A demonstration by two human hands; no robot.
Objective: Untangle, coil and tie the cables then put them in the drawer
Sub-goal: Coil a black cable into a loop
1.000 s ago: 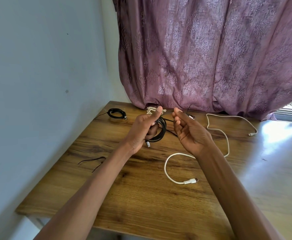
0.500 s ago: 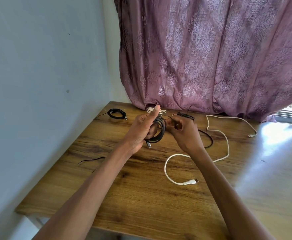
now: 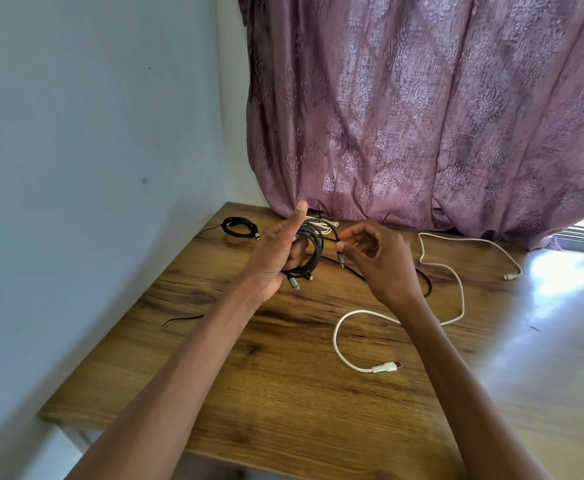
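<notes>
Over the far left part of the wooden surface [image 3: 283, 403], we are mid-coil on the black cable [image 3: 313, 249]. Our left hand [image 3: 278, 254] grips the finished loops, fingers curled through them, thumb pointing up; one metal plug hangs below the palm. Our right hand [image 3: 373, 258] pinches the loose tail just behind its plug, close beside the coil, with the slack running off under the wrist onto the surface.

Step in hand, as we judge it: winding the last length, not yet tied. Next move calls for laying the tail round the loops, or through them, while the left grip stays firm so the coil does not spring open.

Still waiting: a white cable [image 3: 456, 282] sprawled loose to the right. A small black coil [image 3: 238, 227] lies near the far left corner, a whitish bundle [image 3: 325, 226] by the curtain [image 3: 422, 116], and a thin black strand [image 3: 183, 319] near the left edge. We see no drawer.

Writing: none that we can read on plugs or cables.
</notes>
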